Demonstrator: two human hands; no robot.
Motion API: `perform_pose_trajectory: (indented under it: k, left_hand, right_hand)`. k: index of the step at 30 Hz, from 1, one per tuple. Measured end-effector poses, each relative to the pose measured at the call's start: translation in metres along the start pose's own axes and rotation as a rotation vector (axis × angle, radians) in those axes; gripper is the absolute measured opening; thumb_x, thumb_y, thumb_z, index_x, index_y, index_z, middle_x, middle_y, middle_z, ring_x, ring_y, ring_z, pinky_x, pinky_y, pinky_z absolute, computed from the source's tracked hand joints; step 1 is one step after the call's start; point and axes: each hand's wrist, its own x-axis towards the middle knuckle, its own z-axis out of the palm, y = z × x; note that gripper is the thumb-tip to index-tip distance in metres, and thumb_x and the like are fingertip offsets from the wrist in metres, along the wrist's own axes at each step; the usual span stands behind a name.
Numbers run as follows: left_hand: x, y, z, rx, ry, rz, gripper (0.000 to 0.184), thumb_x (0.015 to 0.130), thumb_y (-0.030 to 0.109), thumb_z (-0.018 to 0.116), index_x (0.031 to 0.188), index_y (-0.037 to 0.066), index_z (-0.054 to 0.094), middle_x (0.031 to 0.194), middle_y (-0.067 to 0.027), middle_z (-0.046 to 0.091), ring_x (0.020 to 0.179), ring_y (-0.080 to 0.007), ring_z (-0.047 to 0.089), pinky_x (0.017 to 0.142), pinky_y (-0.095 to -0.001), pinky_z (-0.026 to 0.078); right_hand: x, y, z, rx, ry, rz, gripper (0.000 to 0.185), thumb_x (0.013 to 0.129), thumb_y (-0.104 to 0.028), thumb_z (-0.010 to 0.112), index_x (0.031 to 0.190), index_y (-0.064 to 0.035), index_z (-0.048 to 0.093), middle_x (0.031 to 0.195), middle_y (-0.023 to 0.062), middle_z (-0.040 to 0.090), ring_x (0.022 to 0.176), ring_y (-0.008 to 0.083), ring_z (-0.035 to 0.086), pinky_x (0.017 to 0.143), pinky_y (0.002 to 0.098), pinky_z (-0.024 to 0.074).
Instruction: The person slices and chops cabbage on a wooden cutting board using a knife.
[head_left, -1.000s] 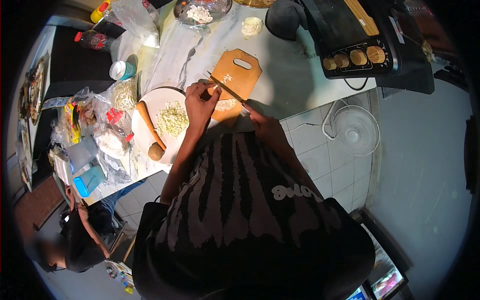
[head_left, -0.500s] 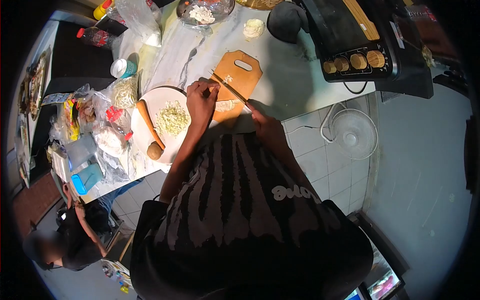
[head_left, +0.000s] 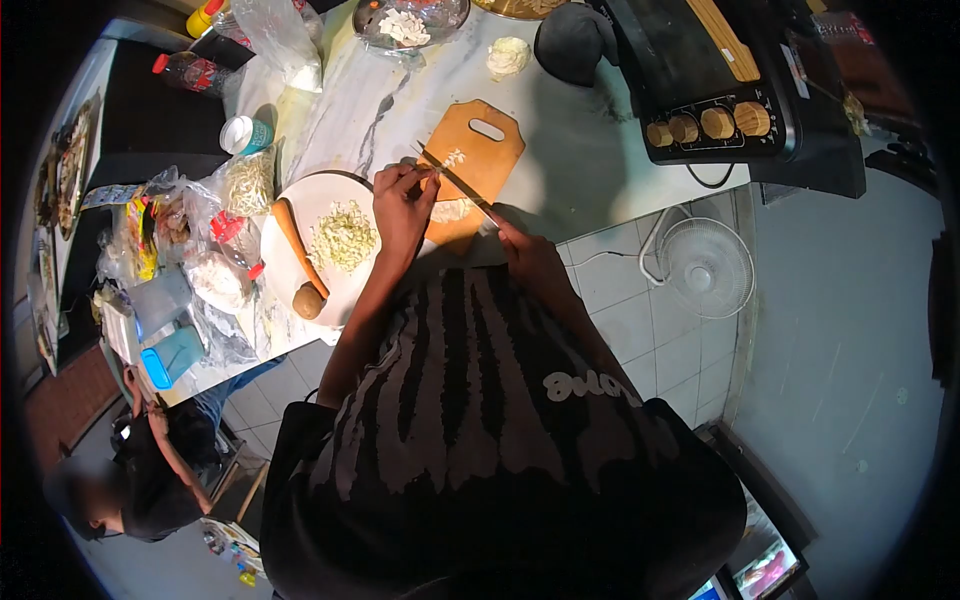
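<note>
My right hand (head_left: 530,248) grips the handle of a knife (head_left: 466,188), whose blade lies slantwise across the orange cutting board (head_left: 488,155). Close against the blade, at the board's left edge, my left hand (head_left: 404,200) has its fingertips drawn together; what they hold is hidden. Small pale chopped bits (head_left: 455,157) lie on the board beyond the blade. A larger pale slice (head_left: 450,211) rests on the near side, between my hands. Left of my left hand, a white plate (head_left: 282,255) carries a heap of chopped pale-green vegetable (head_left: 345,238) and a wooden-handled tool (head_left: 297,245).
Plastic bags (head_left: 250,185), a blue-lidded container (head_left: 172,358) and a cola bottle (head_left: 190,73) crowd the left. A bowl (head_left: 440,35) and a pale vegetable piece (head_left: 508,58) stand at the back. A black appliance (head_left: 715,125) is right; another person (head_left: 165,465) sits lower left.
The knife and my right hand have shifted slightly left. More small chopped bits show beyond the blade. My left hand stays at nearly the same spot.
</note>
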Motion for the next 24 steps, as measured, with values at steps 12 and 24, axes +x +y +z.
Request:
perform_pose_trajectory:
  k: [12, 24]
  left_hand:
    - [0.003, 0.000, -0.003, -0.012, -0.081, -0.107, 0.012, 0.080, 0.013, 0.079, 0.091, 0.007, 0.078, 0.093, -0.0086, 0.067, 0.093, -0.0289, 0.060, 0.081, -0.0385, 0.049]
    - [-0.002, 0.001, -0.006, -0.016, -0.075, -0.015, 0.014, 0.080, 0.012, 0.078, 0.092, 0.005, 0.078, 0.096, -0.0092, 0.068, 0.096, -0.0280, 0.058, 0.084, -0.0371, 0.050]
  right_hand:
    - [0.000, -0.002, -0.003, -0.032, 0.042, -0.013, 0.042, 0.104, -0.027, 0.047, 0.146, -0.0282, 0.052, 0.085, 0.0249, 0.068, 0.076, 0.0434, 0.068, 0.069, 0.0542, 0.0541]
    - [0.006, 0.006, 0.001, 0.016, -0.047, 0.002, 0.043, 0.104, -0.029, 0.046, 0.146, -0.0289, 0.051, 0.082, 0.0248, 0.068, 0.076, 0.0440, 0.068, 0.071, 0.0542, 0.0551]
